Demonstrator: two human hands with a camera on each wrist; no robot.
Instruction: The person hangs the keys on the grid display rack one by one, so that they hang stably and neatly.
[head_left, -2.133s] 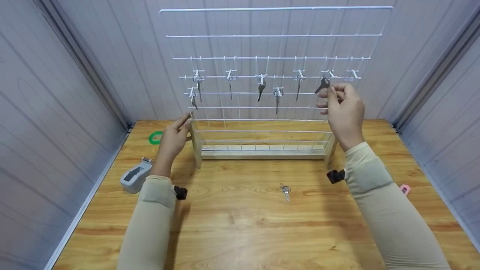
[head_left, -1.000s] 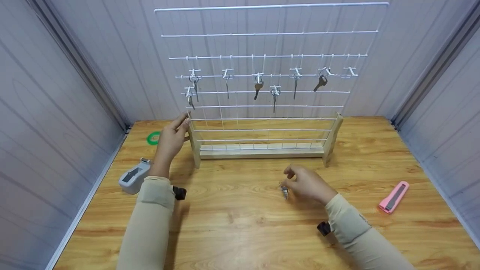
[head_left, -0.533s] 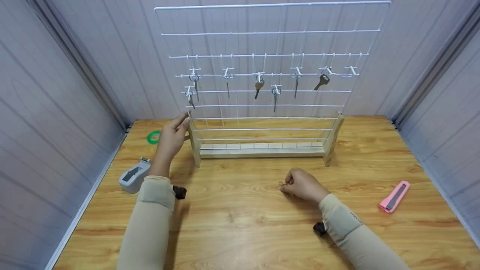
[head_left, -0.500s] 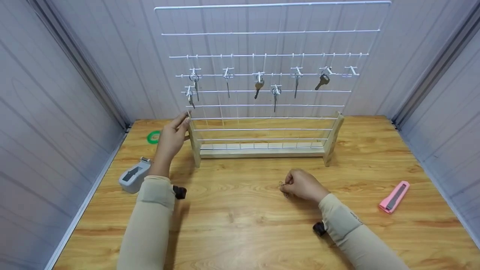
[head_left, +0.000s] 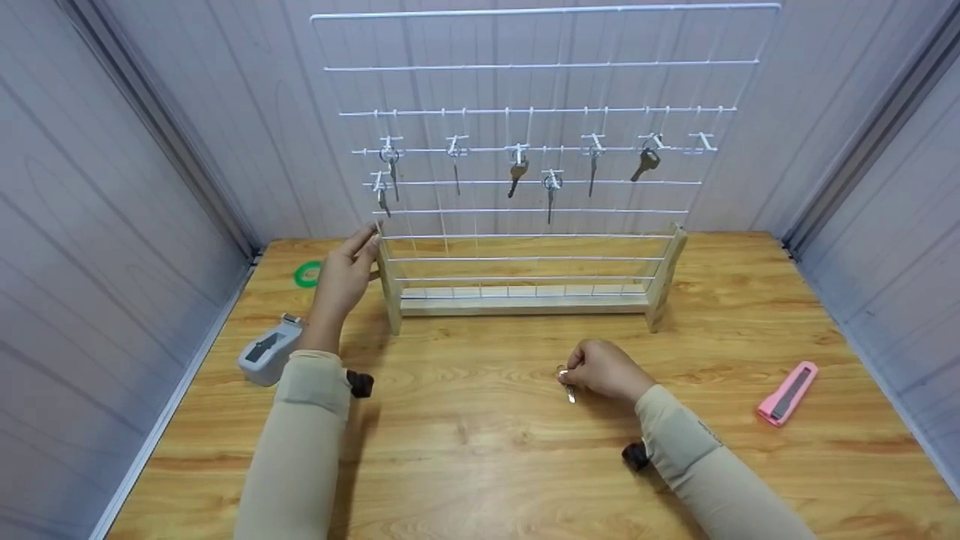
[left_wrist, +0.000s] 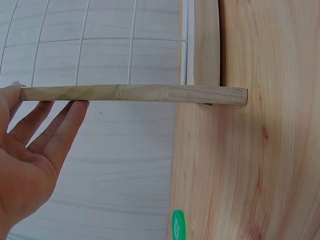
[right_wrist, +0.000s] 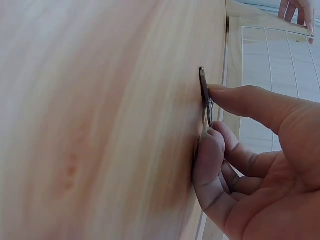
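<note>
A silver key on a small ring is pinched between the thumb and fingers of my right hand, low over the wooden table. In the right wrist view the key stands edge-on at the thumb tip, partly hidden by the fingers. My left hand grips the upper end of the left wooden side of a white wire rack. In the left wrist view, several fingertips press the outer face of this wooden side, and one tip reaches over its end. Several keys hang from the rack's white hooks.
A hook at the rack's upper right carries no key. A grey tape dispenser and a green tape roll lie on the left. On the right lies a pink cutter. Pale panels enclose the table.
My right hand has left a key hanging on the rack's right-hand hook, come down to the table and pinched the key lying there. The left hand has stayed at the rack's side.
</note>
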